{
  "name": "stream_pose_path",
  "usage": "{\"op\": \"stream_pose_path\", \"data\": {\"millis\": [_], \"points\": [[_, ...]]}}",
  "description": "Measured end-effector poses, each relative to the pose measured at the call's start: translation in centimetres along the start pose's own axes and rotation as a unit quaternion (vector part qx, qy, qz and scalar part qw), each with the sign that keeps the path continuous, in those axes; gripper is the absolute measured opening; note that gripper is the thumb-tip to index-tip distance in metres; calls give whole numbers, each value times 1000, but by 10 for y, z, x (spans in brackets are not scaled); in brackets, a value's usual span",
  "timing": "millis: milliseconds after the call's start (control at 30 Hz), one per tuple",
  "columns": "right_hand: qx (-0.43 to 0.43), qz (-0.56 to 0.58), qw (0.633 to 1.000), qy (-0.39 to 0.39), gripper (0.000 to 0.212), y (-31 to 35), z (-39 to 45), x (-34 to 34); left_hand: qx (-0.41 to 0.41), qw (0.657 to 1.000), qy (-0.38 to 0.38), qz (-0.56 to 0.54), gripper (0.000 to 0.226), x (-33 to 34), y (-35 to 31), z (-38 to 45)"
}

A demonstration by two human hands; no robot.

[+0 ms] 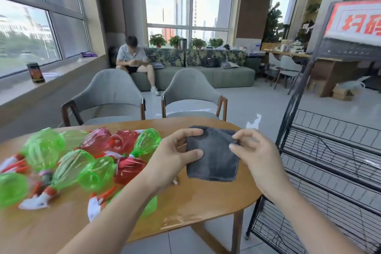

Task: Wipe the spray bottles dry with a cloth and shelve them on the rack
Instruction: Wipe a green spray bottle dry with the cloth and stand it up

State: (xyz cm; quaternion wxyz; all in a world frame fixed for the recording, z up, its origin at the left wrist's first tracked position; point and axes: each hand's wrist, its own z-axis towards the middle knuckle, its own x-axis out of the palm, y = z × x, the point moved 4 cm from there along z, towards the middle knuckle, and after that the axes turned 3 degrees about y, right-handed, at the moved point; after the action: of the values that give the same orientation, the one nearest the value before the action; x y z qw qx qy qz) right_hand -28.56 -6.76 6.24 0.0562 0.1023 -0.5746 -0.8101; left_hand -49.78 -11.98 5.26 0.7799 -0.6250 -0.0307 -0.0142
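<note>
A folded dark grey cloth [214,159] hangs above the right part of the wooden table [195,202]. My left hand [175,154] pinches its left edge between thumb and fingers. My right hand [253,150] pinches its upper right corner. Several green spray bottles [43,148] and red spray bottles [97,140] lie in a heap on the table's left half, with white and orange trigger heads [35,202]. The black wire rack [329,161] stands just right of the table, its shelves bare.
Two grey armchairs [111,97] stand behind the table. A person sits on a green sofa [226,74] further back. A window ledge [24,88] runs along the left with a dark can on it. A red-and-white sign tops the rack.
</note>
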Motion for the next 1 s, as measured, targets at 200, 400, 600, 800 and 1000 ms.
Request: {"op": "stream_pose_path", "data": {"millis": [200,400,600,800,1000], "points": [[5,3,1000,29,14,-22,19,35,12,998,-52,15,39,-32,11,8],[49,-29,991,125,44,-40,38,52,-13,998,-49,29,28,-55,20,24],[15,-105,986,131,36,-44,59,56,-46,993,-56,98,35,-70,21,31],[-12,-155,976,153,27,-49,71,56,-58,978,-61,189,47,-80,17,32],[-24,-199,964,175,22,-45,65,52,-101,977,-38,184,46,-79,12,34]]}}
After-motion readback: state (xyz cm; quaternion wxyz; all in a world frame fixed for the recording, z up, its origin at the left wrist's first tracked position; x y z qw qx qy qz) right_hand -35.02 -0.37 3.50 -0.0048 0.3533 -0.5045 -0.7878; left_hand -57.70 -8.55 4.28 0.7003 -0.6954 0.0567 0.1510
